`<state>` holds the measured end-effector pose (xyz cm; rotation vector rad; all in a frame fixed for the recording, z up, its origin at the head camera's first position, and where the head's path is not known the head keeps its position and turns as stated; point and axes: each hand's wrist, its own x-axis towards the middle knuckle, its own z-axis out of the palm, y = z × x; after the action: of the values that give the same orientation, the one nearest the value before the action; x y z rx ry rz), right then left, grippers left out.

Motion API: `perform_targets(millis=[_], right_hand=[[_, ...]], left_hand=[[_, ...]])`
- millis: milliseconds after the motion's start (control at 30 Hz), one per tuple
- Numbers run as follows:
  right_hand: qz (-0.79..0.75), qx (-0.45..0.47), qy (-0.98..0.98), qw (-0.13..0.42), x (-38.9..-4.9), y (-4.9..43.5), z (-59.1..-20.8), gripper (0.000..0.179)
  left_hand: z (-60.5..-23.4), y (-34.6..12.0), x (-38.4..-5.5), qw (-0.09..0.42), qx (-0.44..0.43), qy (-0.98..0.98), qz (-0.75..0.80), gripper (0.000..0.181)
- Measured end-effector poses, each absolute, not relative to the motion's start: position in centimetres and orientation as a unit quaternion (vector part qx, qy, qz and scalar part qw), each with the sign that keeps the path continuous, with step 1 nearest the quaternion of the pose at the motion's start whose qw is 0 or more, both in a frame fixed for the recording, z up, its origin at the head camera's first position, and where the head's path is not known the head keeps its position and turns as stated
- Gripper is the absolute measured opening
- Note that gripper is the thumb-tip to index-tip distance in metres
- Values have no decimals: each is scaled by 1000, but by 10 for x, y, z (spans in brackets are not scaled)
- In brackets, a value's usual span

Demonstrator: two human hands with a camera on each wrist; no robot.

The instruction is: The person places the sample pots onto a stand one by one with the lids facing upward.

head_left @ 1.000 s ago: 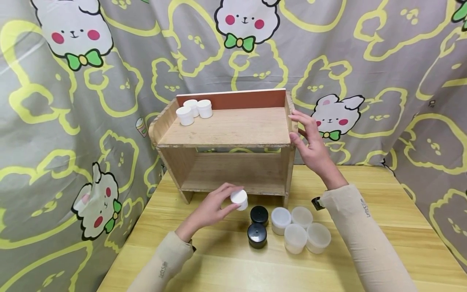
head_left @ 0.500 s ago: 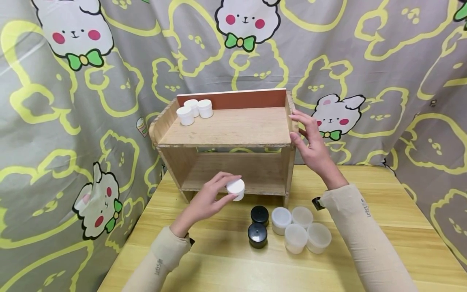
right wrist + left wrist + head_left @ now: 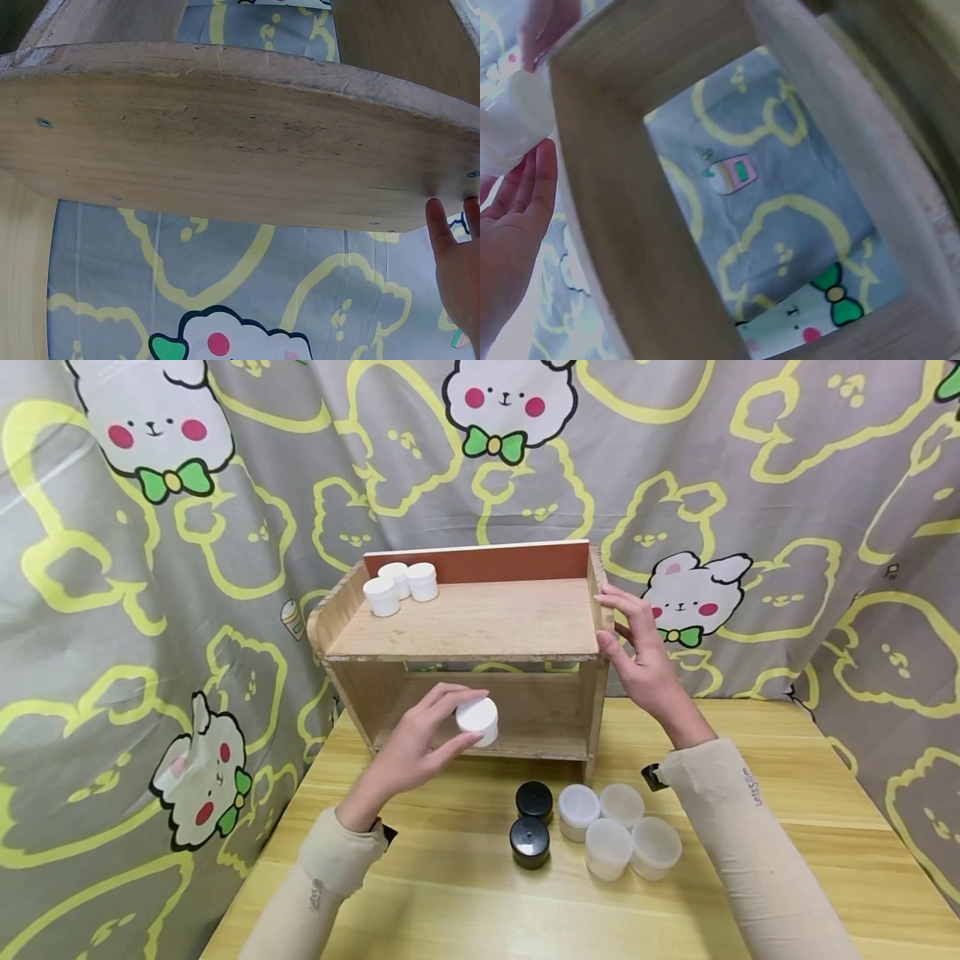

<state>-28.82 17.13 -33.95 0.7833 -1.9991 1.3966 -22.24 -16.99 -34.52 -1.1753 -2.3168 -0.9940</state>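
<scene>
Nearest, six small round jars (image 3: 592,827), black and translucent, wait below both hands. Beyond, the left hand (image 3: 420,743) pinches a white lidded jar (image 3: 477,718); the right hand (image 3: 637,643), fingers straight, steadies the wooden shelf (image 3: 465,627), where three white jars (image 3: 397,583) stand shelved.

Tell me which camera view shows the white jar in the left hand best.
The head view: the white jar shows whole, gripped by the left hand before the shelf. The left wrist view shows only a blurred part; the right wrist view shows none.
</scene>
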Motion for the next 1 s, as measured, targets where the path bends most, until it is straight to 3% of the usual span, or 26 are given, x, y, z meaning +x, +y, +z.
perform_targets(millis=[700, 1000], right_hand=[[523, 294, -747, 285, -289, 171, -340, 47], [523, 294, -746, 291, -290, 170, -338, 48]], left_hand=[[-294, -174, -238, 266, -399, -810, -338, 48], [-277, -177, -256, 275, -380, -810, -352, 47]])
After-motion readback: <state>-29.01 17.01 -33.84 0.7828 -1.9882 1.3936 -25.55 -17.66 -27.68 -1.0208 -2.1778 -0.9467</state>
